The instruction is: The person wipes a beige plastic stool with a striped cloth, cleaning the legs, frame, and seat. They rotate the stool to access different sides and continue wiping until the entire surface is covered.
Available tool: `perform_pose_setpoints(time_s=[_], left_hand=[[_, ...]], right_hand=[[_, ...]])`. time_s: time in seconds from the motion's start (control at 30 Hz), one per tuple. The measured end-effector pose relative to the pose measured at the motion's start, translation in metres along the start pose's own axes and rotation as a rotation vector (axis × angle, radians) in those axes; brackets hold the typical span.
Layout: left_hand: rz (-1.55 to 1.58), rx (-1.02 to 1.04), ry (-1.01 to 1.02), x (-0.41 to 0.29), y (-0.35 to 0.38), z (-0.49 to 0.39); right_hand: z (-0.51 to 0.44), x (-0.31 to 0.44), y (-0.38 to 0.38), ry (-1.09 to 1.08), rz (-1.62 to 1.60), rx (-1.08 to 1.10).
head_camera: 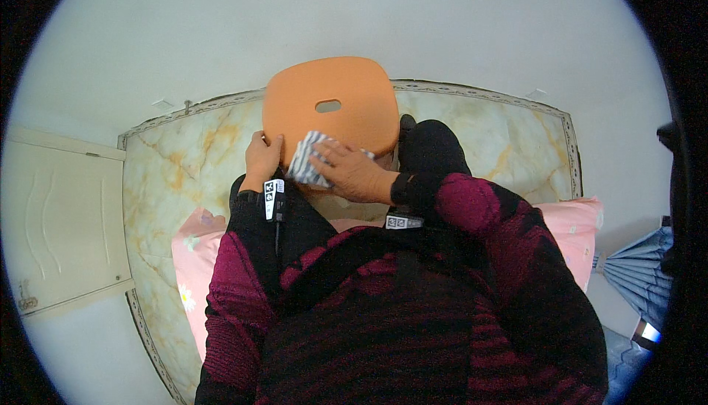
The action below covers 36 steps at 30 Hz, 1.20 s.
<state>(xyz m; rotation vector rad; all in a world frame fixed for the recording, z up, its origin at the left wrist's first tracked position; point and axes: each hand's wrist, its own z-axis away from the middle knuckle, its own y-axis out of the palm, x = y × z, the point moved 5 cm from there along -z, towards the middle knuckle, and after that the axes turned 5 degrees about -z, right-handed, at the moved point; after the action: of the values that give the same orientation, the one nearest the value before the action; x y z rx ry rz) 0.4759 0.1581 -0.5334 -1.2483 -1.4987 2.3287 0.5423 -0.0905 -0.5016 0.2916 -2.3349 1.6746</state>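
Note:
An orange stool seat point(332, 81) with an oval slot in its middle lies before me, between my knees. My left hand point(264, 156) grips the seat's near left edge, thumb on top. At the near edge, my right hand point(354, 173) presses a striped grey-and-white cloth point(307, 159) against the seat, its fingers spread over the cloth. The cloth hangs partly over the rim. The stool's underside is mostly hidden.
Marbled floor tiles point(193, 145) with a patterned border surround the stool, and a pale wall point(470, 29) rises beyond it. Pink flowered fabric point(572, 233) lies on both sides of me. A cream door point(66, 217) is at left, a blue curtain point(636, 267) at right.

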Motion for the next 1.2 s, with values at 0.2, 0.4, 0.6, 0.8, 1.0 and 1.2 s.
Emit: perform_pose_setpoints(time_s=[0.2, 0.4, 0.6, 0.8, 1.0, 1.2], left_hand=[[0.075, 0.059, -0.032, 0.006, 0.006, -0.004], [0.028, 0.009, 0.021, 0.010, 0.000, -0.002], [0.011, -0.002, 0.014, 0.007, 0.002, -0.003], [0.127, 0.019, -0.045, 0.014, 0.008, -0.010], [0.237, -0.014, -0.169, 0.027, 0.015, -0.021], [0.211, -0.083, -0.058, 0.024, 0.004, -0.020]], right_hand=[[-0.032, 0.014, 0.019, -0.132, 0.104, -0.085], [-0.019, -0.003, 0.008, -0.139, 0.086, -0.067], [0.020, -0.057, -0.035, 0.101, 0.209, 0.083], [0.029, -0.075, -0.044, 0.308, 0.161, -0.031], [-0.030, -0.027, -0.004, 0.084, -0.028, -0.101], [-0.111, -0.001, 0.026, -0.076, -0.037, -0.167]])
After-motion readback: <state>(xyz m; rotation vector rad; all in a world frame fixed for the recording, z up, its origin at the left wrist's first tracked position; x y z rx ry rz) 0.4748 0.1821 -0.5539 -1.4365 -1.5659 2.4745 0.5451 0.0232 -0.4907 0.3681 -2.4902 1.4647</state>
